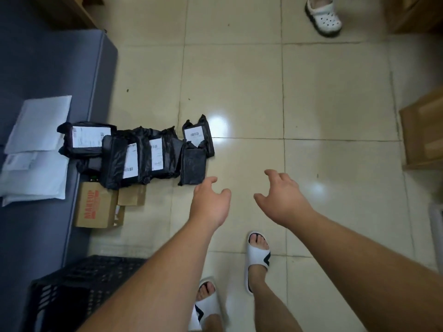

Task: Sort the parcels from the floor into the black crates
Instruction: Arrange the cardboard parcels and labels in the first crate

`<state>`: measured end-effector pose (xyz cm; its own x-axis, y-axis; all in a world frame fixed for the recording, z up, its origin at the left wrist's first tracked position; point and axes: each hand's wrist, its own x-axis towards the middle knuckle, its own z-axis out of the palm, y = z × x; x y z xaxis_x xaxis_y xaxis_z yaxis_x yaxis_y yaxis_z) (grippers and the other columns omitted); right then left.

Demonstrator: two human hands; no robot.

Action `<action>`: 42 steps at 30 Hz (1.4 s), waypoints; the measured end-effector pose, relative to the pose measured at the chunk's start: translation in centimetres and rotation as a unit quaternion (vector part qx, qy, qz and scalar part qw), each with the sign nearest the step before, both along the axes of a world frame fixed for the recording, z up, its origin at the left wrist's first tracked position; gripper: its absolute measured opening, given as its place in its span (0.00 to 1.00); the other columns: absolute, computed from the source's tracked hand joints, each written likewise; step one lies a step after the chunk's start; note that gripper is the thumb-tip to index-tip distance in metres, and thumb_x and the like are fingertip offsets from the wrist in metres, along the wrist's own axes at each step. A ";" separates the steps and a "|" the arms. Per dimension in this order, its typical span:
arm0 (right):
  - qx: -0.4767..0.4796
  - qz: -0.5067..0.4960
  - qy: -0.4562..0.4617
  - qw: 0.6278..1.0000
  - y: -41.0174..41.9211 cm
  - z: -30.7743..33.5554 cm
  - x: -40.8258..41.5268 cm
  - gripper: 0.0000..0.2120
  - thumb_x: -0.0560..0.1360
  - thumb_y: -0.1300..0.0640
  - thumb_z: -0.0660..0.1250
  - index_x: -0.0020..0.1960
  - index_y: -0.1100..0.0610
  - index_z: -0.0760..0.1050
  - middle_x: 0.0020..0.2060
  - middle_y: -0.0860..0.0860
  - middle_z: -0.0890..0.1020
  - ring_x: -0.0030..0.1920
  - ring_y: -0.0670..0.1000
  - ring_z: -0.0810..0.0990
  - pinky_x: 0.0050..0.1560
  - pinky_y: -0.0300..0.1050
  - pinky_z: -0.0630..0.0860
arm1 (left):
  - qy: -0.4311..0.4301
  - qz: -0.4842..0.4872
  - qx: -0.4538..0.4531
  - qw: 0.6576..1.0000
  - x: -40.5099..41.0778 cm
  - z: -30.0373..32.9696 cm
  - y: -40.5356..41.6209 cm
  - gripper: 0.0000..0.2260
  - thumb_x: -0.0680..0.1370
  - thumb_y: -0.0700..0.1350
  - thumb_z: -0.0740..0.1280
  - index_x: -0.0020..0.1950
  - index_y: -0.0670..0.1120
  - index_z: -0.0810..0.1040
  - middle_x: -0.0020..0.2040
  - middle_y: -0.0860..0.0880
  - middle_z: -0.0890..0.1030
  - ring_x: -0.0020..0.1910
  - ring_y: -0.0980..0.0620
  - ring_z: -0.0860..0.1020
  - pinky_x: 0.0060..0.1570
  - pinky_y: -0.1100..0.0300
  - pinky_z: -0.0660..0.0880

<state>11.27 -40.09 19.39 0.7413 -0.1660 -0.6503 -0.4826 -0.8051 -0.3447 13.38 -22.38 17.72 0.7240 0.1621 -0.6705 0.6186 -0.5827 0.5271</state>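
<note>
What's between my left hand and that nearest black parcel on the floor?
Nothing visible: only bare tile lies between the left hand and the nearest black parcel, whose near edge is uncovered.

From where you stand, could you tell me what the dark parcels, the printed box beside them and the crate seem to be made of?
The dark parcels look wrapped in thin black plastic film: crinkled, faintly glossy, with white paper labels. The printed box looks like plain brown cardboard, matt, with orange lettering. The black crate seems to be rigid moulded plastic, judging by its perforated lattice walls, though blur leaves that open.
</note>
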 end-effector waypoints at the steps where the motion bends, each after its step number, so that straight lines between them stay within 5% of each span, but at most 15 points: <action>1: -0.005 0.011 0.006 1.000 0.2 0.0 0.8 0.34 0.77 0.45 0.63 0.78 0.51 0.56 0.73 0.54 0.66 0.72 0.58 0.64 0.69 0.55 0.67 | 0.001 0.014 -0.010 1.000 0.2 0.0 -0.2 0.23 0.78 0.50 0.64 0.74 0.54 0.70 0.73 0.51 0.71 0.55 0.50 0.76 0.48 0.60 0.70; 8: -0.021 0.117 0.022 0.993 6.8 -1.1 5.4 0.31 0.77 0.45 0.61 0.77 0.53 0.59 0.70 0.55 0.70 0.68 0.59 0.68 0.66 0.56 0.71 | 0.042 0.108 0.000 0.993 0.8 -1.7 5.2 0.24 0.79 0.49 0.64 0.76 0.54 0.68 0.75 0.51 0.68 0.49 0.54 0.71 0.48 0.60 0.67; 13: 0.013 0.205 0.035 0.978 14.7 -3.0 7.2 0.30 0.78 0.44 0.61 0.76 0.54 0.60 0.69 0.56 0.71 0.68 0.59 0.69 0.64 0.54 0.71 | 0.071 0.198 0.004 0.978 0.1 -3.4 12.9 0.24 0.79 0.50 0.63 0.76 0.54 0.67 0.75 0.51 0.67 0.47 0.54 0.75 0.34 0.63 0.66; 17: 0.030 0.268 0.053 0.962 21.7 -3.9 7.6 0.31 0.79 0.43 0.61 0.77 0.53 0.59 0.70 0.55 0.70 0.69 0.59 0.69 0.65 0.53 0.70 | 0.083 0.264 0.003 0.961 -1.6 -4.4 19.3 0.24 0.79 0.50 0.63 0.76 0.53 0.68 0.75 0.50 0.68 0.51 0.54 0.72 0.46 0.60 0.68; 20: 0.035 0.297 0.063 0.952 26.6 -4.3 8.1 0.30 0.79 0.42 0.61 0.77 0.53 0.60 0.71 0.55 0.70 0.69 0.58 0.69 0.66 0.53 0.71 | 0.101 0.318 0.004 0.943 -2.5 -4.9 23.3 0.24 0.80 0.50 0.63 0.76 0.54 0.68 0.74 0.51 0.69 0.42 0.60 0.72 0.32 0.69 0.68; 23: 0.026 0.333 0.066 0.940 30.9 -5.0 9.0 0.30 0.78 0.42 0.61 0.76 0.53 0.61 0.70 0.55 0.71 0.69 0.58 0.70 0.65 0.52 0.71 | 0.095 0.354 -0.010 0.931 -2.8 -5.6 27.0 0.23 0.80 0.50 0.64 0.76 0.54 0.68 0.75 0.50 0.69 0.56 0.50 0.75 0.47 0.60 0.70; 26: 0.021 0.360 0.061 0.931 34.8 -6.3 10.4 0.30 0.79 0.41 0.61 0.76 0.53 0.62 0.70 0.55 0.72 0.68 0.58 0.71 0.64 0.52 0.72 | 0.088 0.388 -0.030 0.917 -2.7 -6.9 30.4 0.23 0.79 0.50 0.64 0.75 0.54 0.68 0.75 0.49 0.68 0.59 0.48 0.74 0.50 0.55 0.71; 33: 0.040 0.373 0.094 0.922 42.1 -11.3 11.7 0.30 0.79 0.41 0.60 0.76 0.54 0.62 0.70 0.57 0.73 0.66 0.59 0.74 0.66 0.53 0.72 | 0.106 0.458 -0.050 0.881 -2.9 -10.9 35.8 0.23 0.80 0.49 0.65 0.75 0.55 0.67 0.74 0.50 0.69 0.55 0.49 0.76 0.32 0.64 0.68; 37: 0.054 0.374 0.127 0.917 44.5 -15.3 11.5 0.30 0.80 0.41 0.60 0.76 0.55 0.62 0.70 0.57 0.73 0.66 0.58 0.75 0.64 0.49 0.71 | 0.118 0.491 -0.057 0.861 -2.7 -14.3 37.9 0.23 0.80 0.49 0.64 0.75 0.55 0.67 0.74 0.51 0.70 0.59 0.46 0.78 0.36 0.61 0.70; 42: 0.057 0.380 0.163 0.909 46.3 -21.5 11.8 0.31 0.80 0.40 0.58 0.78 0.53 0.59 0.73 0.55 0.71 0.68 0.58 0.73 0.65 0.48 0.69 | 0.122 0.511 -0.056 0.849 -1.4 -19.8 39.2 0.23 0.80 0.49 0.65 0.75 0.53 0.67 0.74 0.49 0.71 0.65 0.45 0.76 0.56 0.54 0.75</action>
